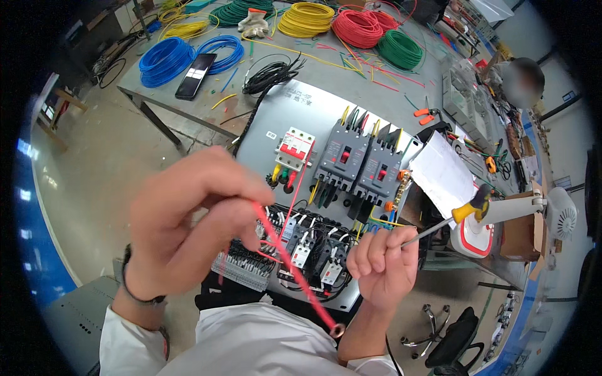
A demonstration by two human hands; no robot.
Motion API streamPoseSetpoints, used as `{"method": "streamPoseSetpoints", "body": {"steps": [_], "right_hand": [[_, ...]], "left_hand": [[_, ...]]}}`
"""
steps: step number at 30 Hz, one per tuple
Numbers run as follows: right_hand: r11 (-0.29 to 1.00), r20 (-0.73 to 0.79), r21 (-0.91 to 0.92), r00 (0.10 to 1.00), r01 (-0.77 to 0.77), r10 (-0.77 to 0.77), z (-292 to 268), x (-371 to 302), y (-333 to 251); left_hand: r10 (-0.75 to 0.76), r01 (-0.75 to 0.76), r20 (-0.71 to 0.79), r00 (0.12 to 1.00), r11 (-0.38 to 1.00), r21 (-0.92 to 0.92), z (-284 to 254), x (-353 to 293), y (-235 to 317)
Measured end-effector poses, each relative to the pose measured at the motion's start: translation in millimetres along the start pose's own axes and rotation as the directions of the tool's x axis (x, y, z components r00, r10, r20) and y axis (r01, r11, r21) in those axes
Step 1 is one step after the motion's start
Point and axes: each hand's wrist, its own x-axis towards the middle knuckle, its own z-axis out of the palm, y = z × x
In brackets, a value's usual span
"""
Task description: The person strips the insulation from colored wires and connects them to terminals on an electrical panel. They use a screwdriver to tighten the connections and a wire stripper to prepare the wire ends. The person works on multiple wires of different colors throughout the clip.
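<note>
The left hand (188,219) pinches a thin red wire (303,283) (blurred, a ring terminal (337,330) at its lower end), slanting before a pale metal panel (301,103); the right hand (384,266) curls around a yellow-and-black-handled screwdriver (463,213). Beyond, a grey table (370,94) bears a blue coil (164,61), then yellow and red ones; an office chair (458,338) stands lower right.

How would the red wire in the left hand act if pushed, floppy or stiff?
The red wire seems fairly springy, running nearly straight from the left hand. It's thin, so probably light. The metal ring might make that end swing.
</note>
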Motion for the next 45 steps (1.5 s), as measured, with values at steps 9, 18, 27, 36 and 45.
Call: {"method": "streamPoseSetpoints", "body": {"steps": [9, 18, 27, 36, 45], "right_hand": [[0.984, 0.274, -0.144, 0.960, 0.103, -0.060, 18, -10, 20], [0.893, 0.228, -0.336, 0.946, 0.298, -0.230, 7, -10, 36], [0.872, 0.206, -0.371, 0.944, 0.319, -0.257, 19, -7, 43], [0.990, 0.058, -0.075, 0.990, -0.123, 0.128, 24, -7, 16], [0.942, 0.034, -0.128, 0.948, -0.311, 0.318, 37, -4, -9]], "left_hand": [[-0.421, 0.422, 0.129, 0.898, 0.738, -0.527, 44, 2, -35], [-0.503, 0.541, 0.217, 0.837, 0.697, -0.470, 61, -5, -34], [-0.570, 0.652, 0.423, 0.704, 0.283, -0.703, 58, -11, -55], [-0.481, 0.633, 0.419, 0.770, 0.492, -0.598, 53, -2, -46], [-0.379, 0.605, 0.493, 0.783, 0.648, -0.463, 49, 6, -44]]}}
